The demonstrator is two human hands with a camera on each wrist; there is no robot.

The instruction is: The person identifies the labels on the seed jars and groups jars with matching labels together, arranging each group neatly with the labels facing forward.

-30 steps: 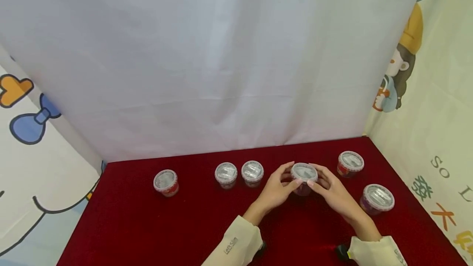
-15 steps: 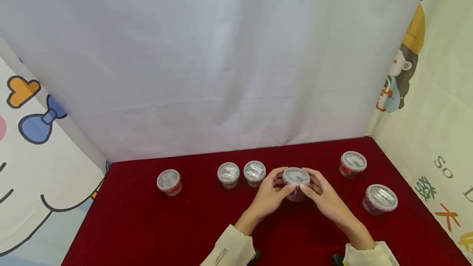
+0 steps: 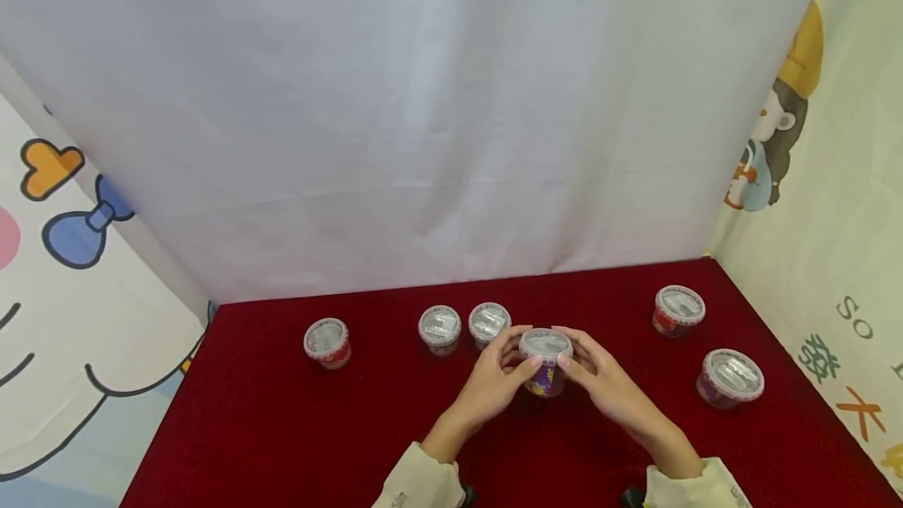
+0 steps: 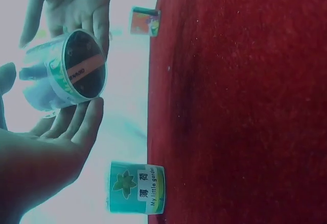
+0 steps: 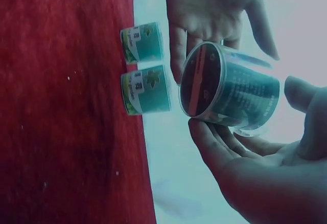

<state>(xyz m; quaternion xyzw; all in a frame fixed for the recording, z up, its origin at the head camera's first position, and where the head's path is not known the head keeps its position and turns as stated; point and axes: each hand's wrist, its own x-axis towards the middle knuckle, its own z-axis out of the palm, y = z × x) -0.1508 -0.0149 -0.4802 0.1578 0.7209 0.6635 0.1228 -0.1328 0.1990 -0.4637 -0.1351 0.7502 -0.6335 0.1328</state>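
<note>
Between my two hands is a small round plastic tub (image 3: 546,376) with a clear lid and a purple printed side. My left hand (image 3: 491,379) grips its left side and my right hand (image 3: 601,384) grips its right, with both thumbs on the near side at the rim. In the left wrist view the tub (image 4: 46,78) is off the red cloth, its dark base with an orange strip showing. The right wrist view shows the same raised tub (image 5: 248,93) tilted, fingers spread around it. Some fingertips are hidden behind it.
Two similar lidded tubs, one (image 3: 440,329) and another (image 3: 488,322), stand side by side behind my left hand. Another tub (image 3: 328,343) stands farther left. On the right are a red-sided tub (image 3: 679,310) and a wider one (image 3: 730,377). A red cloth (image 3: 282,429) covers the table; curtains surround it.
Both hands have moved left and toward me, carrying the tub along. More of its purple side now shows. The other tubs stay in place while the view shifts slightly.
</note>
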